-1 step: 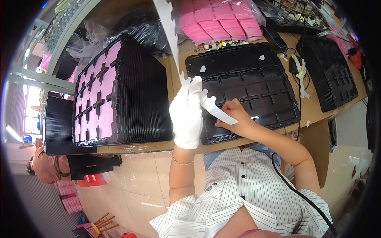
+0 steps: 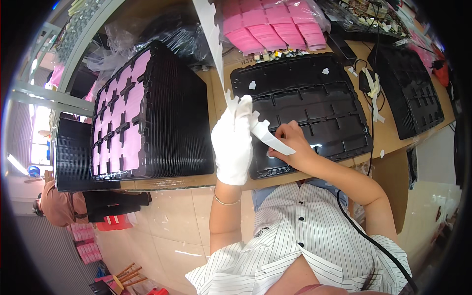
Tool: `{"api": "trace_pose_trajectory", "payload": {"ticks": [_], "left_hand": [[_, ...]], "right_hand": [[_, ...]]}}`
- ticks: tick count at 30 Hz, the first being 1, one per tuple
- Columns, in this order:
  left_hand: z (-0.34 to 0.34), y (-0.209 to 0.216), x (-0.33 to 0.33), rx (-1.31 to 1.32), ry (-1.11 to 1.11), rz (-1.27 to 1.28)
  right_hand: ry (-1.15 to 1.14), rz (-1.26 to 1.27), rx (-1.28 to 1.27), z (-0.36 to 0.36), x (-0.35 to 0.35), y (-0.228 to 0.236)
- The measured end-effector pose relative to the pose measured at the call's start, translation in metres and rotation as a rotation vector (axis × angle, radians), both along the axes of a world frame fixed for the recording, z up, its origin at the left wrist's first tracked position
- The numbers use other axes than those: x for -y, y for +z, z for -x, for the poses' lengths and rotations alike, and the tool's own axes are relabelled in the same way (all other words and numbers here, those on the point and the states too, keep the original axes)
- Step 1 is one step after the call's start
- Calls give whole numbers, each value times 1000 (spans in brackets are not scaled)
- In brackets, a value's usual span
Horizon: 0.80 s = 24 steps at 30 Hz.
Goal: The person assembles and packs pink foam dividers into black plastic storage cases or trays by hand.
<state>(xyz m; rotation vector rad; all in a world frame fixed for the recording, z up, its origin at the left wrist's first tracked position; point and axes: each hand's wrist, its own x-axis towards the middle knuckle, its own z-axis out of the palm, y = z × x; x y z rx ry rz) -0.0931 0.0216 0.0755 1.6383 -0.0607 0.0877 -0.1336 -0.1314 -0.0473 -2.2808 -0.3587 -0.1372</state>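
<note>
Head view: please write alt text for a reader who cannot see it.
A white-gloved left hand holds a long notched white strip, while the bare right hand is bent over a black tray on a brown table. A stack of black trays stands at left; pink packs lie beyond the tray.

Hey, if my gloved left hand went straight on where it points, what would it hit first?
Probably the pink stack at the back, if the left hand clears the black tray; its height is unclear, so it might brush the tray first.
</note>
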Motion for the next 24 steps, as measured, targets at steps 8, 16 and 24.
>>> {"api": "trace_pose_trajectory", "payload": {"ticks": [8,16,24], "left_hand": [[3,-2,2,8,-21,-23],[1,-20,6,306,-91,-287],[3,-17,26,164,-114,-43]], "right_hand": [[-112,403,487,6,10,16],[-70,-694,-278,-1,8,112],[-166,244,1162,6,19,84]]}}
